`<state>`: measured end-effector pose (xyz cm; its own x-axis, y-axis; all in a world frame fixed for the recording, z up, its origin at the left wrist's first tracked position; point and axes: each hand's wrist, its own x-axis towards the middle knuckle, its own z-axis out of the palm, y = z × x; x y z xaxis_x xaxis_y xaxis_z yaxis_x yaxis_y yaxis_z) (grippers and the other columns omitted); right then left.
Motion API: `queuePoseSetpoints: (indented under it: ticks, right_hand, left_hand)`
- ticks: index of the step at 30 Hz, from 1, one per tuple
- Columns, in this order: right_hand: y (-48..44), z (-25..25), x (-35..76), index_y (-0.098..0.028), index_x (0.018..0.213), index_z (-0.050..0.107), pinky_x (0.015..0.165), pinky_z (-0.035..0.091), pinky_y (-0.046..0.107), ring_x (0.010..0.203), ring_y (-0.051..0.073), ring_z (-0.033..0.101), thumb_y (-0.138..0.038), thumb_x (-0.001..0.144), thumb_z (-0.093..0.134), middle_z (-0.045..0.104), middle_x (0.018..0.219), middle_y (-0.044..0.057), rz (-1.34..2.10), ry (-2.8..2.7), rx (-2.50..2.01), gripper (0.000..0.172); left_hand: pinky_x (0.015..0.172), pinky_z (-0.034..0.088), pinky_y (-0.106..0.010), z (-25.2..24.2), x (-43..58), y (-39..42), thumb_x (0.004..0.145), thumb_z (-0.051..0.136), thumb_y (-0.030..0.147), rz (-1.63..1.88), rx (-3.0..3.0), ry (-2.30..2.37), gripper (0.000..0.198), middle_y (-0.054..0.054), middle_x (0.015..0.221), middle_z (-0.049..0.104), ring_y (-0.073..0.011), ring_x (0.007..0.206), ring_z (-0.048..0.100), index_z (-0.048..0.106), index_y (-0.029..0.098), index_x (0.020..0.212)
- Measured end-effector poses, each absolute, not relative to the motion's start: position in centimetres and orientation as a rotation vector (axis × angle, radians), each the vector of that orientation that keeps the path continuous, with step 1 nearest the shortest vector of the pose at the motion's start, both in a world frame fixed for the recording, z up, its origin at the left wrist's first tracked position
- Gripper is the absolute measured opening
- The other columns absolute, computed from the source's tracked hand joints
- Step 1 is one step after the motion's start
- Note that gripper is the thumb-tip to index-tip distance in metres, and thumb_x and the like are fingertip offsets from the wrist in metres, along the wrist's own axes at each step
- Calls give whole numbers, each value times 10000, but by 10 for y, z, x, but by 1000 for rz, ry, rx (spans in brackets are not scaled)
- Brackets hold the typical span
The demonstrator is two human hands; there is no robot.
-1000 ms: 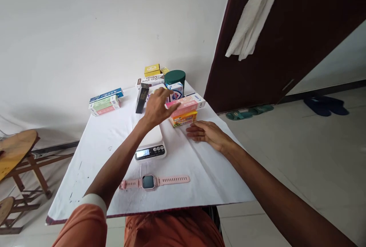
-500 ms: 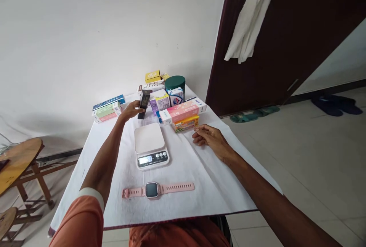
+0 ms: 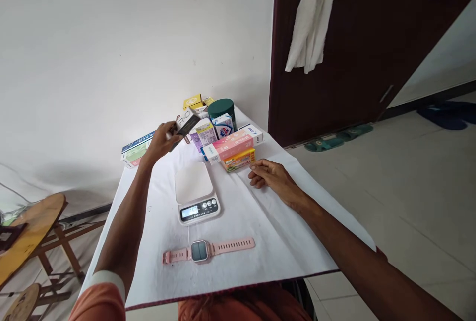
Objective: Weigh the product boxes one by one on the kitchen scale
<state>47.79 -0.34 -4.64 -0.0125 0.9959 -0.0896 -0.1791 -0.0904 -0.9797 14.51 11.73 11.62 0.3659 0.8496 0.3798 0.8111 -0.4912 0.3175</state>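
My left hand [image 3: 160, 140] is closed on a slim dark box [image 3: 185, 127] and holds it tilted above the far left of the white-covered table [image 3: 260, 232]. Just behind that hand lie flat green, pink and blue boxes [image 3: 133, 151]. My right hand [image 3: 268, 176] rests on the cloth with its fingers loosely curled and holds nothing; it lies next to a yellow-orange box [image 3: 239, 159] and a long pink box [image 3: 232, 144]. A white kitchen scale [image 3: 196, 197] with a lit display sits in the middle. A pink smartwatch [image 3: 207, 250] lies flat near me.
Several more boxes and a dark green jar [image 3: 221, 108] crowd the table's far end against the white wall. A dark door [image 3: 357, 48] with a white cloth [image 3: 308, 24] hung on it stands at the right. Wooden stools [image 3: 29, 232] stand at the left. Sandals [image 3: 336, 136] lie on the floor.
My left hand left the pink box, went left to the upright dark box, closed on it and lifted it into a tilt. My right hand stayed put. The view shifted slightly.
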Motion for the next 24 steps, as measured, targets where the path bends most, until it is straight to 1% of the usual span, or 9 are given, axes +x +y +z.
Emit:
queuePoseSetpoints:
  ticks: [2,4,7,10,12,14,17,22,24]
  right_hand:
    - [-3,-47,477,-196,850,652,528,520,245,602,144,676,-581,732,839,723,739,36,1358,-1031,-1135,444]
    - [-4,-47,477,-195,851,647,537,524,248,605,144,678,-590,719,840,722,744,36,1359,-1027,-1132,459]
    - [-6,-45,477,-196,861,646,534,524,254,596,146,675,-596,706,840,718,735,32,1363,-1024,-1145,471]
    - [-7,-45,477,-199,868,648,545,530,257,605,145,675,-590,728,828,725,748,34,1369,-1040,-1148,453]
    - [-6,-46,477,-202,867,650,551,531,257,612,144,677,-598,731,823,730,757,35,1374,-1047,-1145,453]
    - [-6,-47,477,-204,859,651,542,526,257,605,145,674,-621,708,828,726,743,31,1373,-1040,-1153,477]
    - [-5,-49,476,-207,851,651,533,519,260,597,149,671,-649,670,842,720,728,27,1364,-1036,-1166,515]
    - [-8,-46,477,-203,860,656,557,523,265,609,147,669,-669,667,839,722,746,32,1351,-1064,-1169,537]
    - [-9,-44,477,-202,869,658,569,527,270,612,146,664,-667,673,837,722,753,34,1340,-1077,-1177,536]
  left_hand:
    - [979,508,-438,128,177,129,869,673,410,722,2639,1516,485,-80,1109,665,-285,1082,610,649,236,1321]
    - [1018,490,-484,134,209,141,888,665,363,596,2694,1564,524,-95,1185,657,-315,1152,603,611,257,1398]
    - [1073,446,-539,137,247,154,905,663,302,360,2703,1676,537,-116,1308,628,-353,1280,558,588,280,1437]
    - [1104,413,-548,136,264,160,939,623,285,254,2691,1724,537,-130,1398,586,-359,1372,493,556,283,1472]
    - [1112,403,-549,135,264,161,945,612,304,219,2693,1726,580,-141,1432,563,-359,1384,475,514,268,1515]
    - [1118,397,-546,134,259,160,931,633,325,212,2693,1733,662,-147,1463,538,-362,1384,467,456,259,1566]
    - [1128,390,-543,131,246,158,903,671,329,260,2691,1742,762,-141,1510,497,-362,1391,450,386,279,1608]
    - [1125,398,-542,121,223,153,902,681,331,297,2666,1738,758,-130,1526,484,-352,1390,442,384,294,1598]
    - [1119,401,-552,118,215,150,907,696,357,364,2645,1734,756,-136,1527,483,-362,1384,450,388,297,1595]
